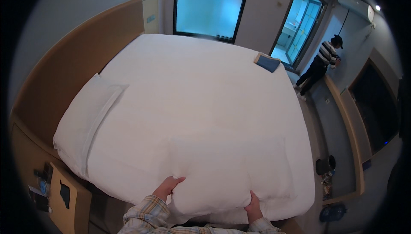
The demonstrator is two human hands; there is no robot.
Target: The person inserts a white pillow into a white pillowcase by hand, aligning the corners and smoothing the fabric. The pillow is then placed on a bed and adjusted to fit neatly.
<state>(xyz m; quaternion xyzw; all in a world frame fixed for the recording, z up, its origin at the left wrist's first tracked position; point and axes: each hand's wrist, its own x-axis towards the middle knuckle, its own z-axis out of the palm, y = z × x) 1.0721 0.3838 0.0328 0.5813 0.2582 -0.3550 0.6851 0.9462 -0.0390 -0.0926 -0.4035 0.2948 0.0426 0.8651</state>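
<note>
A white pillow (pixel 229 172) lies at the near side of the bed, close to my body. My left hand (pixel 169 186) grips its left near edge, thumb on top and the other fingers hidden beneath. On its right near part, my right hand (pixel 254 206) pinches the fabric, again with the thumb showing and most fingers out of sight. Under the pillow spreads a smooth white sheet (pixel 205 92). Another white pillow (pixel 87 120) rests at the left, along the brown headboard (pixel 85 58).
A folded blue cloth (pixel 267 62) lies on the bed's far right corner. At bottom left stands a wooden nightstand (pixel 79 199). A person (pixel 321 62) in a striped top stands by the right wall. A dark bin (pixel 325 165) and a water jug (pixel 332 212) are on the floor.
</note>
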